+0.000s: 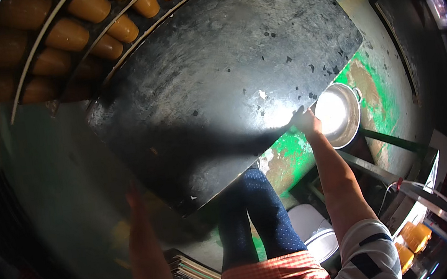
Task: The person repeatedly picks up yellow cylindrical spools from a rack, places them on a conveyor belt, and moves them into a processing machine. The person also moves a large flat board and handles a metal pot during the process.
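Note:
A large black board (pixel 216 79), scuffed and dotted with dark flecks, slants across the view in front of my body. My right hand (pixel 308 122) is closed around its near right edge, where bright light falls. On the opposite side, my left hand (pixel 134 195) is at the board's left edge in deep shadow. It appears to grip that edge, though its fingers are hard to make out. A round metal pot (pixel 340 114) with a side handle lies just beyond my right hand, its inside glaring with light.
Racks of brown clay-coloured pots (pixel 68 34) stand at the upper left. Worn green paint marks the floor (pixel 293 159). Low at the right are a metal frame (pixel 369 169) and orange containers (pixel 414 236). A white lidded bin (pixel 312 229) and stacked thin boards (pixel 195 271) lie near my legs.

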Motion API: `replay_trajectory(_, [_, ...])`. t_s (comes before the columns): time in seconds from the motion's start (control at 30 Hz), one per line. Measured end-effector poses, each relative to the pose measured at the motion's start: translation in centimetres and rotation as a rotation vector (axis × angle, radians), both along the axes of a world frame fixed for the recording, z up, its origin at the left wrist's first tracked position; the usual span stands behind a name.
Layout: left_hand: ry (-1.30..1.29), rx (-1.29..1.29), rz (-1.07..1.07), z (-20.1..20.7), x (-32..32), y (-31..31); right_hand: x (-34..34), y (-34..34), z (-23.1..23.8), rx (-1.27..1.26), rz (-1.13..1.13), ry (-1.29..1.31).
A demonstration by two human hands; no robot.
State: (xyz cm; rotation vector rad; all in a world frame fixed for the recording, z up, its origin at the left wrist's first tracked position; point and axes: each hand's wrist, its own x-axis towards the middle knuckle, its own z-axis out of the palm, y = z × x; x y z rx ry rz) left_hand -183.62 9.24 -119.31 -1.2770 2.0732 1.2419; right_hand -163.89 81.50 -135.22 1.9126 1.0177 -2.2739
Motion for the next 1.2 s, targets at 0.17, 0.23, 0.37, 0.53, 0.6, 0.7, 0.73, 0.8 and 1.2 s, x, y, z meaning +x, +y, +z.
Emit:
replay_trajectory(0.17, [0.003,0.070,0.077,-12.1,-5.5,0.5,-2.6,-0.3,-8.3,-0.249,-0.272,0.100])
replay_trajectory(0.23, [0.079,0.074,0.065,-13.4,-4.6,-2.8,-5.9,-3.6,-6.5,-0.185,-0.181,0.014])
replay_trajectory(0.37, [0.047,-0.151,-0.129,-15.8,-1.1,-5.4,-2.5,-7.4,-6.1,0.054,-0.240,0.034])
replay_trajectory(0.53, [0.443,-0.286,-0.049,-12.3,12.4,-9.0,7.1,-13.9,-2.6,0.337,-0.396,0.196])
replay_trajectory(0.6, [0.562,-0.309,-0.049,-4.9,16.0,-11.5,10.7,-15.3,5.1,0.364,-0.283,0.331])
replay_trajectory(0.7, [0.452,-0.301,-0.191,6.8,22.1,-13.1,21.2,-16.2,16.8,0.348,-0.125,0.419])
replay_trajectory(0.73, [0.452,-0.333,-0.229,9.8,25.7,-16.1,24.3,-17.5,20.2,0.310,-0.059,0.433])
replay_trajectory(0.8, [0.213,-0.211,-0.171,17.6,33.2,-21.3,31.9,-21.7,26.0,0.383,-0.218,0.290])
replay_trajectory(1.2, [0.402,-0.378,0.092,57.9,107.7,-56.2,87.2,-56.8,55.3,0.130,0.304,0.340])
